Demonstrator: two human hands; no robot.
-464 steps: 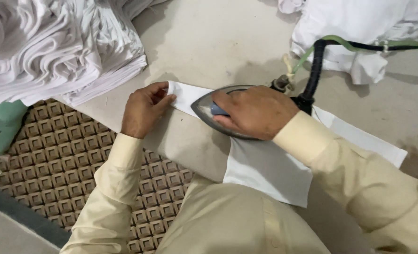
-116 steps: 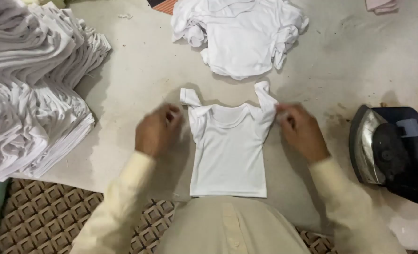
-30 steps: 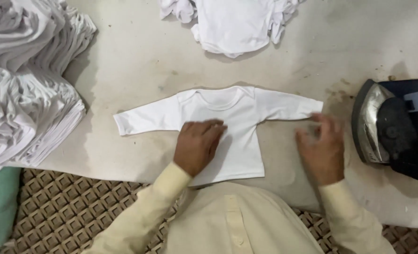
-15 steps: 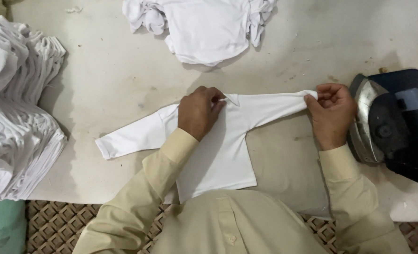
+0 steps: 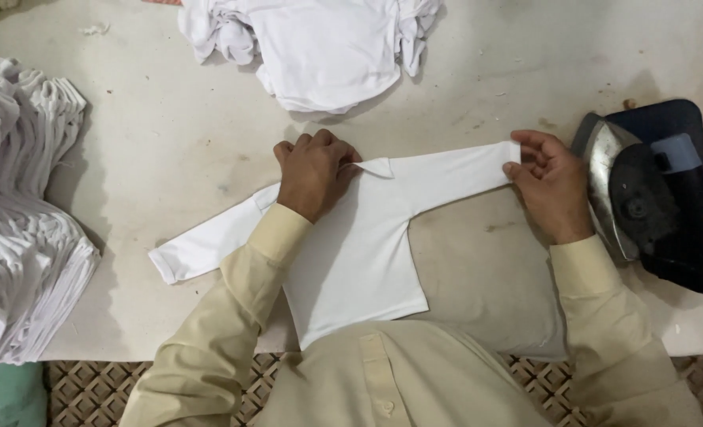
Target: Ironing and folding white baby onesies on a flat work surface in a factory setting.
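Small white long-sleeved shirt (image 5: 359,261) lies flat on the pale padded table (image 5: 169,142), front of the person, hem toward their body, collar away. Left hand (image 5: 313,172) sits on the neck area, palm down, fingers curled and pressed together onto the collar, fingertips gripping the fabric edge there; can't tell if it's a true pinch. Right hand (image 5: 551,183) holds the cuff end of the shirt's right-side sleeve, thumb and forefinger pinching the cuff, other fingers loosely curled behind it; sleeve is stretched straight between the two hands. The other sleeve runs out past the left wrist, down-left of the left fingers, lying slack on the table with the cuff free.

Just beyond the right hand's knuckles, close but not touching: iron (image 5: 616,186) tipped on its side, metal soleplate facing the hand, against a dark blue holder (image 5: 684,229). Past the left fingertips, further up the table: loose pile of white garments (image 5: 320,47), crumpled. Well out to the left of the left hand: tall stack of folded white garments (image 5: 19,229) at the table edge. Green cloth (image 5: 7,395) below that stack. Patterned brown mat (image 5: 90,391) under the table edge near the person's cream sleeves
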